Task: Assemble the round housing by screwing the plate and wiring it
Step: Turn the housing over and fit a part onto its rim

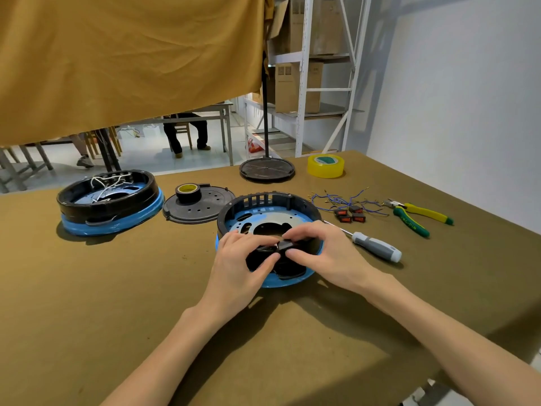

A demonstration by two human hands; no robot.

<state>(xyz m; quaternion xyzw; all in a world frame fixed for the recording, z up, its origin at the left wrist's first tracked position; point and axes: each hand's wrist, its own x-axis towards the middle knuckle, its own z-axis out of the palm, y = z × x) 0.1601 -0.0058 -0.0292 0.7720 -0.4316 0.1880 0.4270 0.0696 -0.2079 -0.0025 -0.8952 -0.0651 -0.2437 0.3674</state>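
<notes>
A round black housing with a blue-filmed rim stands in the middle of the table, a grey metal plate lying inside it. At its near wall my left hand and my right hand both pinch a small black part between thumb and fingers. What the part is fixed to is hidden by my fingers. Blue wires and small black-and-red switches lie to the right of the housing.
A grey-handled screwdriver lies just right of my right hand, green-yellow pliers farther right. A second housing with white wires sits at left, a black lid with a tape roll beside it, yellow tape at the back.
</notes>
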